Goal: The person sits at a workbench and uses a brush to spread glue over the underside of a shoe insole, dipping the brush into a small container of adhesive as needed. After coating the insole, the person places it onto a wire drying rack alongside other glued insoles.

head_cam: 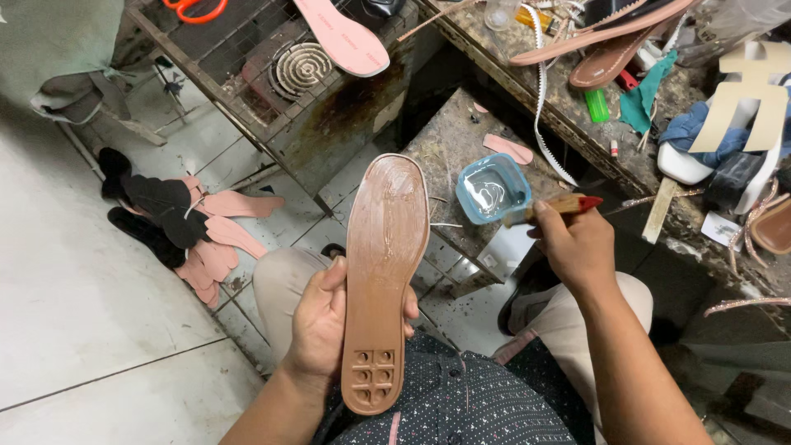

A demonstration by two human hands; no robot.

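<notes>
My left hand (317,325) grips a brown shoe sole (383,264) upright by its heel end, the inner side with its waffle-patterned heel facing me. The sole's surface looks glossy and wet. My right hand (577,243) holds a wooden-handled brush (556,206) with a red end, its tip reaching toward a small blue tub of clear glue (493,188). The tub sits on a stained stone block (449,144) just beyond the sole's toe.
Pink and black insole cutouts (194,231) lie piled on the white tiled floor at left. A wire rack (272,74) holds a coil heater, orange scissors and a pink insole (342,37). A cluttered workbench (659,99) with sandals, straps and scraps runs along the right.
</notes>
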